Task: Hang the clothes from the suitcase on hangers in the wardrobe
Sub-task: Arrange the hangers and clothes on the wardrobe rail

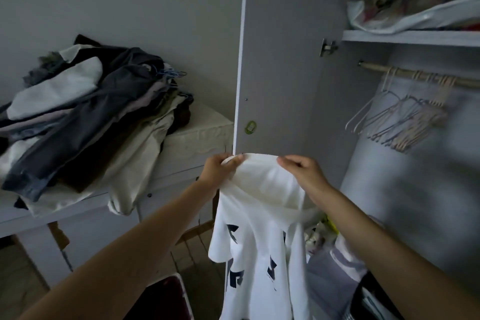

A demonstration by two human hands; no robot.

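Note:
A white T-shirt [255, 236] with dark lettering hangs in front of me, held up by its neck opening. My left hand [219, 170] grips the left side of the collar. My right hand [302, 170] pinches the right side of it. Both hands are in front of the open grey wardrobe door [280, 60]. Inside the wardrobe, several empty pale hangers [405, 119] hang bunched on a wooden rail [415, 74], up and to the right of my hands. No hanger is visible inside the shirt. A dark red suitcase corner [168, 296] shows at the bottom.
A pile of dark and beige clothes [85, 122], some on blue hangers, lies on a white table at the left. A wardrobe shelf [410, 37] above the rail holds bagged bedding. Bags and fabric fill the wardrobe floor at the lower right.

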